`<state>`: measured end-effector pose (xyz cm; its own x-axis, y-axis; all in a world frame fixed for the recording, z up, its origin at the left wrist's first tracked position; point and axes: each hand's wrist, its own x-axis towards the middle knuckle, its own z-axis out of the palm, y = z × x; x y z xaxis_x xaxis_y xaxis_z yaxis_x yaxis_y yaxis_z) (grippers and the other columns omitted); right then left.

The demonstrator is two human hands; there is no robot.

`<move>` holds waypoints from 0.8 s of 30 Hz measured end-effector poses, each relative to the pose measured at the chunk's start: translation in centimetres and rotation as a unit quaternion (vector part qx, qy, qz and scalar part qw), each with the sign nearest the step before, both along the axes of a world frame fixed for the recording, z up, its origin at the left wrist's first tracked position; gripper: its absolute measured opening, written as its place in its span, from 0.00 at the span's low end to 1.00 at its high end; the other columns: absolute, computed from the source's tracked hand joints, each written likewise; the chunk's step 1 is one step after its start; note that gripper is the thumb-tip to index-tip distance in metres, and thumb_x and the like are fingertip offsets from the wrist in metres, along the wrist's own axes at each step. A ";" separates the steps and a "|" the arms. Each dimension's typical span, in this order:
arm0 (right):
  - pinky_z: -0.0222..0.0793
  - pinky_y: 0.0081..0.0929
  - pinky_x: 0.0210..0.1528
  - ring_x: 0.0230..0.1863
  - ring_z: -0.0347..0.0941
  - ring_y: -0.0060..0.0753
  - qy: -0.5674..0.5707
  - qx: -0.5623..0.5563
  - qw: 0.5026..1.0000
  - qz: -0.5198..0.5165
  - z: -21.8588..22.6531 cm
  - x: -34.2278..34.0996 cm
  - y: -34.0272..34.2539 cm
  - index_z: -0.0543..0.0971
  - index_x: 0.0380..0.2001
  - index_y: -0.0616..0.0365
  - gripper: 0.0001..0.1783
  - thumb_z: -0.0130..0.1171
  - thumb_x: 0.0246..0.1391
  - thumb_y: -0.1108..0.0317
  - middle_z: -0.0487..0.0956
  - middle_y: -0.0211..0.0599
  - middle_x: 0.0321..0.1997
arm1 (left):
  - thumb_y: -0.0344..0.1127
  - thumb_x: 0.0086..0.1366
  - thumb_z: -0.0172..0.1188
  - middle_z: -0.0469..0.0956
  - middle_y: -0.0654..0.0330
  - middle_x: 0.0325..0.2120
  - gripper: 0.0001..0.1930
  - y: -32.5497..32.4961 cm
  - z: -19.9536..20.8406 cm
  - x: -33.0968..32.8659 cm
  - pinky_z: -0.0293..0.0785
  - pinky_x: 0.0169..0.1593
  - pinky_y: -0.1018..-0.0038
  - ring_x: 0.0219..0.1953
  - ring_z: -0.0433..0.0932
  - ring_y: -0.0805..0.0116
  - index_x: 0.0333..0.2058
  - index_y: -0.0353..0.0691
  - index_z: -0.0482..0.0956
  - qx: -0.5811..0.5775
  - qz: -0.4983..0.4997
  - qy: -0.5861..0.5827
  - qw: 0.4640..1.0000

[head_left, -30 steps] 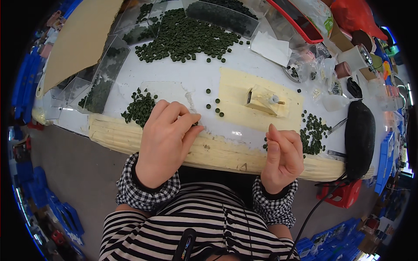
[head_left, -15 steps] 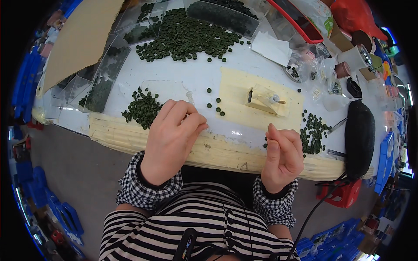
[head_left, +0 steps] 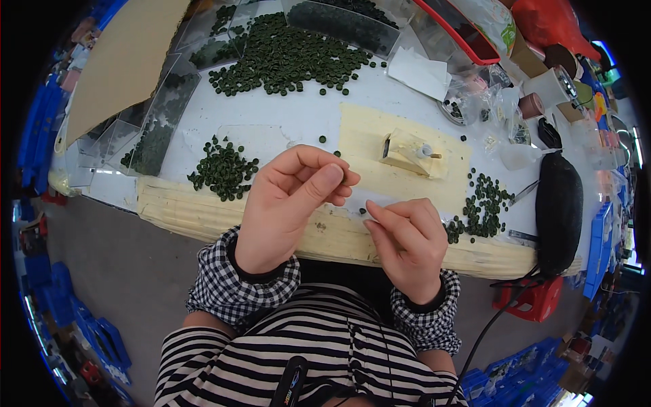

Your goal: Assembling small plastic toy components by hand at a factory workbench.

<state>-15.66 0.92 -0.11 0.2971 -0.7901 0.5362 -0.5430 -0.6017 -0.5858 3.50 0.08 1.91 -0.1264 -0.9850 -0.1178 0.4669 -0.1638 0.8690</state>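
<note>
My left hand (head_left: pixel 285 207) is raised over the front of the white worktable, thumb and forefinger pinched on a small dark green disc, mostly hidden by the fingertips. Close on its right is my right hand (head_left: pixel 412 241), thumb and forefinger drawn together, with another dark green disc (head_left: pixel 363 211) at their tips. A small heap of similar discs (head_left: pixel 222 169) lies left of my left hand. More discs (head_left: pixel 485 203) are scattered to the right of my right hand. Beyond the hands, a cream-taped block (head_left: pixel 410 154) with a short peg sits on a yellowish sheet (head_left: pixel 359 125).
A large heap of discs (head_left: pixel 288 57) covers the table's back. Clear trays (head_left: pixel 166 119) with discs stand left beside a cardboard sheet (head_left: pixel 125 61). A folded white paper (head_left: pixel 418 73), tweezers (head_left: pixel 525 192) and a black pouch (head_left: pixel 559 214) lie rightward. Padded cream edging (head_left: pixel 183 210) lines the front.
My right hand has moved left, toward my left hand. My left hand has shifted right and turned, so its thumb now shows. A disc now shows at my right fingertips.
</note>
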 end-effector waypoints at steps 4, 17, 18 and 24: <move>0.65 0.30 0.35 0.32 0.69 0.34 0.092 -0.024 0.995 -0.009 -0.2 0.5 0.1 0.82 0.32 0.57 0.13 0.68 0.38 0.74 0.74 0.29 0.27 | 0.37 0.72 0.47 0.74 0.58 0.36 0.11 0.0 0.2 -0.8 0.70 0.41 0.77 0.39 0.70 0.71 0.41 0.35 0.73 0.143 -0.027 0.252 0.957; 0.64 0.28 0.35 0.32 0.69 0.34 0.024 0.018 0.998 -0.058 1.8 -1.2 -0.4 0.82 0.33 0.58 0.12 0.67 0.41 0.77 0.75 0.31 0.27 | 0.37 0.72 0.49 0.71 0.65 0.31 0.11 -0.2 -1.3 -2.0 0.63 0.32 0.84 0.30 0.63 0.79 0.46 0.36 0.72 0.151 -0.092 0.330 0.927; 0.64 0.28 0.34 0.32 0.69 0.34 -0.008 0.024 0.996 -0.087 2.2 -1.5 -0.5 0.82 0.34 0.59 0.12 0.67 0.41 0.78 0.75 0.32 0.27 | 0.37 0.72 0.49 0.72 0.65 0.32 0.12 -0.3 -1.3 -2.1 0.62 0.32 0.85 0.29 0.63 0.80 0.47 0.36 0.72 0.154 -0.097 0.323 0.929; 0.65 0.26 0.34 0.32 0.70 0.33 0.001 -0.067 0.982 -0.179 2.9 -2.9 -3.8 0.82 0.34 0.60 0.11 0.66 0.44 0.79 0.75 0.34 0.29 | 0.34 0.70 0.52 0.76 0.64 0.35 0.15 -1.2 -1.0 -2.8 0.62 0.31 0.86 0.28 0.64 0.82 0.51 0.33 0.73 0.158 -0.095 0.306 0.934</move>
<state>-18.52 -2.85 2.77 0.0144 -0.7667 0.6418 -0.7344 -0.4437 -0.5137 0.69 -1.12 0.95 -0.4345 -0.8661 -0.2470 0.7971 -0.4975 0.3424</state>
